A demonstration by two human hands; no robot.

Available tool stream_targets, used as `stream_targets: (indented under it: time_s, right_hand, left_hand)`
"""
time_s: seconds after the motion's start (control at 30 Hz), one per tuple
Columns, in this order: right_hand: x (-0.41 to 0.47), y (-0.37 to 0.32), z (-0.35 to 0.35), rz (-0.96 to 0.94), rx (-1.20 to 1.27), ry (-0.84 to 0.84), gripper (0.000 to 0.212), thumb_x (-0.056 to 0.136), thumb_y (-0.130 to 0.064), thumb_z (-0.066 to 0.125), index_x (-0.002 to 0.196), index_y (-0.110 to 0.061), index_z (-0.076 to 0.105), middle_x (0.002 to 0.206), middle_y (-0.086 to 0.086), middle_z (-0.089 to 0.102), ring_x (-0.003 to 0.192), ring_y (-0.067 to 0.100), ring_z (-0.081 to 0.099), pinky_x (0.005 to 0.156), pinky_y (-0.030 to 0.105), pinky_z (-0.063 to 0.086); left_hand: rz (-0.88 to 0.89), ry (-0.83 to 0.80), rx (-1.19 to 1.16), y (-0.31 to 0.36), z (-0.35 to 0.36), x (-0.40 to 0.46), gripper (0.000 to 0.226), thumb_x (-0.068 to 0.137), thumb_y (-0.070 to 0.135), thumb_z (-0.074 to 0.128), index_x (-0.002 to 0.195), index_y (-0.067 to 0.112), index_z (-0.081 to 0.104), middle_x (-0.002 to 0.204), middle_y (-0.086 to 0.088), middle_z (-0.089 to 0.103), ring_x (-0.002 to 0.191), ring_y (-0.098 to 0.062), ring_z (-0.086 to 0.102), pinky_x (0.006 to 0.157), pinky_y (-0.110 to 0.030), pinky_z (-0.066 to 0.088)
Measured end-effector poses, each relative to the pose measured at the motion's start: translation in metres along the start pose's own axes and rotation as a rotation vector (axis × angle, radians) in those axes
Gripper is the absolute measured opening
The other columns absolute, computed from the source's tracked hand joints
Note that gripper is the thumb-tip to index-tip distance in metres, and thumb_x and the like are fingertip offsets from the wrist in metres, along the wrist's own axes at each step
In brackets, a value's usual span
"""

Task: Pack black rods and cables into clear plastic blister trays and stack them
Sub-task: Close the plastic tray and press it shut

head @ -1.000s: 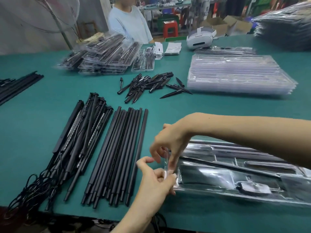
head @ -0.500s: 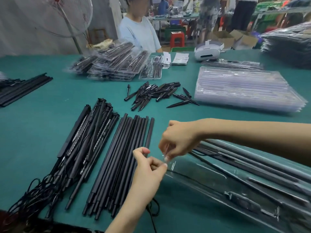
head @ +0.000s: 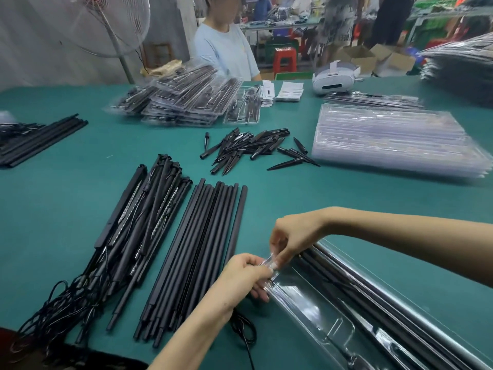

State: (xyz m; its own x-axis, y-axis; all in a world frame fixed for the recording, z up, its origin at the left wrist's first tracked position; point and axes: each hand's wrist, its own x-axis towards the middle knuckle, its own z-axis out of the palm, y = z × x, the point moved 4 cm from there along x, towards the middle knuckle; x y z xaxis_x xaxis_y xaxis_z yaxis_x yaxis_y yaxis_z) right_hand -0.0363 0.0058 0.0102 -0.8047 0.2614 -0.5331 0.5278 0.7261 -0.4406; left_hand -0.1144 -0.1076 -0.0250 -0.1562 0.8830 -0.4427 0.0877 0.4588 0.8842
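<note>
A clear blister tray (head: 346, 311) with black rods inside lies at the front right, its left end raised off the green table. My left hand (head: 245, 276) and my right hand (head: 296, 233) both pinch that end's edge between fingertips. Left of my hands lies a row of plain black rods (head: 197, 252), and further left a bundle of rods with cables (head: 138, 222). A loose black cable (head: 244, 332) hangs under my left wrist.
Short black spikes (head: 248, 148) lie scattered mid-table. A stack of empty clear trays (head: 394, 142) sits at the right, filled trays (head: 184, 100) pile at the back. More rods (head: 40, 140) lie far left. A person sits across, beside a headset (head: 334, 78) and a fan (head: 101, 25).
The tray has swung from lying flat to a tilted, folded-over position, and both hands have shifted slightly up and right while keeping their pinch on its left end.
</note>
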Motion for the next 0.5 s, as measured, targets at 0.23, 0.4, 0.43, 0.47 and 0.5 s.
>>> stream_targets:
  time_s: [0.23, 0.4, 0.43, 0.47, 0.5]
  right_hand:
    - [0.0, 0.003, 0.008, 0.167, 0.016, 0.147, 0.018, 0.078, -0.041, 0.072, 0.074, -0.027, 0.063, 0.078, -0.01, 0.063, 0.081, 0.01, 0.054, 0.089, 0.036, 0.033]
    - [0.003, -0.003, 0.013, 0.218, -0.036, 0.204, 0.01, 0.079, -0.033, 0.07, 0.078, -0.024, 0.066, 0.074, -0.006, 0.061, 0.082, 0.015, 0.053, 0.094, 0.04, 0.028]
    - [0.003, -0.003, 0.013, 0.212, -0.058, 0.213, 0.011, 0.079, -0.033, 0.07, 0.079, -0.023, 0.066, 0.076, -0.005, 0.061, 0.082, 0.016, 0.053, 0.093, 0.04, 0.028]
    - [0.003, -0.003, 0.014, 0.196, -0.073, 0.209, 0.013, 0.08, -0.034, 0.069, 0.08, -0.022, 0.066, 0.077, -0.004, 0.062, 0.082, 0.016, 0.053, 0.092, 0.039, 0.027]
    - [0.001, -0.002, 0.014, 0.172, -0.065, 0.183, 0.016, 0.082, -0.036, 0.069, 0.081, -0.021, 0.066, 0.078, -0.005, 0.062, 0.081, 0.014, 0.053, 0.091, 0.039, 0.028]
  left_hand:
    - [-0.02, 0.045, -0.036, -0.003, -0.003, 0.006, 0.019, 0.063, 0.014, 0.06, 0.079, 0.006, 0.054, 0.053, -0.003, 0.054, 0.037, -0.013, 0.05, 0.041, -0.017, 0.033]
    - [-0.028, 0.061, -0.029, -0.005, -0.002, 0.007, 0.029, 0.055, 0.016, 0.054, 0.082, 0.006, 0.052, 0.047, 0.001, 0.055, 0.035, -0.013, 0.049, 0.04, -0.018, 0.031]
    - [-0.026, 0.058, -0.022, -0.006, -0.002, 0.008, 0.028, 0.055, 0.015, 0.055, 0.081, 0.006, 0.052, 0.046, 0.002, 0.055, 0.034, -0.013, 0.049, 0.04, -0.018, 0.031]
    - [-0.024, 0.052, -0.017, -0.007, -0.003, 0.008, 0.025, 0.058, 0.014, 0.057, 0.082, 0.006, 0.052, 0.045, 0.003, 0.054, 0.035, -0.013, 0.048, 0.04, -0.018, 0.031]
    - [-0.022, 0.044, -0.014, -0.008, -0.003, 0.008, 0.02, 0.065, 0.01, 0.061, 0.083, 0.006, 0.052, 0.045, 0.003, 0.054, 0.035, -0.012, 0.048, 0.041, -0.018, 0.031]
